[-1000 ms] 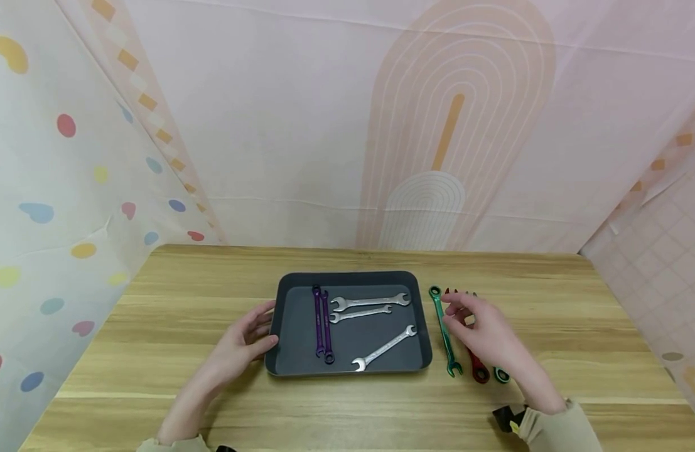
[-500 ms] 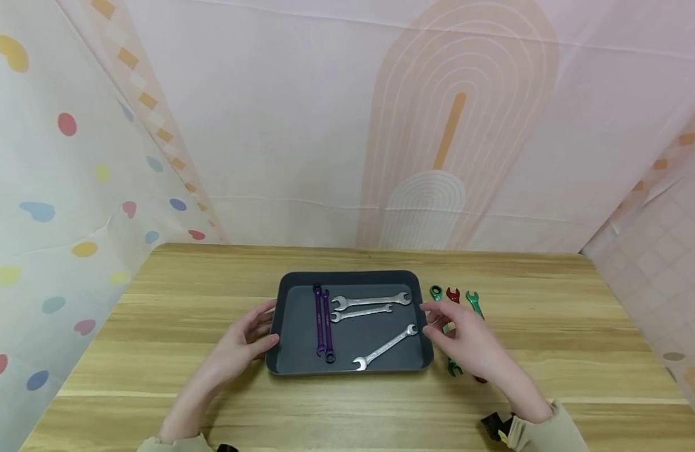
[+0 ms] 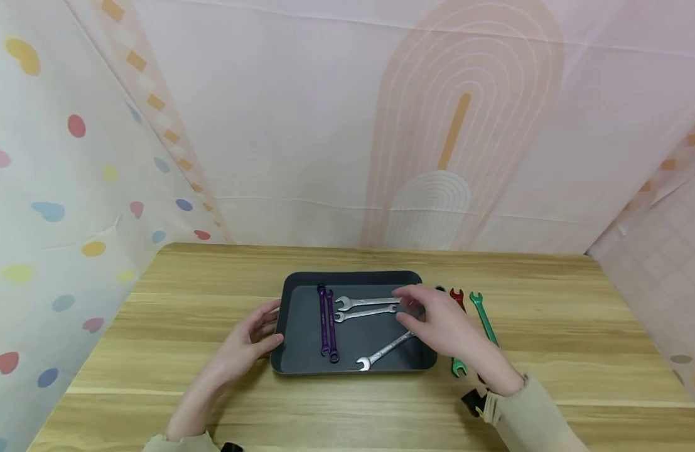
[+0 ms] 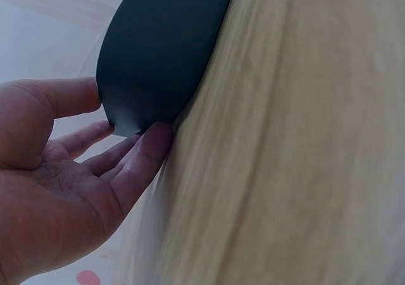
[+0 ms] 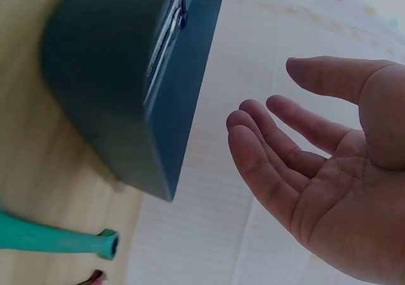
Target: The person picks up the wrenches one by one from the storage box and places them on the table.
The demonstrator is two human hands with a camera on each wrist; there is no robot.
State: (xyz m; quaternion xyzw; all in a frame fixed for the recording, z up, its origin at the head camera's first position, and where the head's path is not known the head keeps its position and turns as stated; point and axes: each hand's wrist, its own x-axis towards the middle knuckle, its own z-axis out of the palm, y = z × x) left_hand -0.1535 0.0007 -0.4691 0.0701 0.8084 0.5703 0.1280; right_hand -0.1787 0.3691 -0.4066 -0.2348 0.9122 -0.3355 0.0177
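A dark grey rectangular tray (image 3: pixel 350 345) sits on the table, holding two purple wrenches (image 3: pixel 324 326) side by side and three silver wrenches (image 3: pixel 381 353). My left hand (image 3: pixel 237 351) rests against the tray's left end, its thumb at the rim and its fingertips along the outer wall in the left wrist view. Over the tray's right part hovers my right hand (image 3: pixel 443 320), thumb and fingers apart with nothing between them; in the head view it covers the right ends of some silver wrenches. In the right wrist view this hand (image 5: pixel 335 171) is above the rim.
Right of the tray lie a green wrench (image 3: pixel 484 317), a red wrench (image 3: pixel 457 294) and another green one (image 3: pixel 459 366), the last two partly hidden by my right hand and forearm. A patterned cloth (image 3: pixel 302 125) hangs behind the wooden table (image 3: pixel 324 411).
My right hand has moved left from above the coloured wrenches to over the tray, empty throughout. My left hand has stayed at the tray's left end. The wrenches lie as before.
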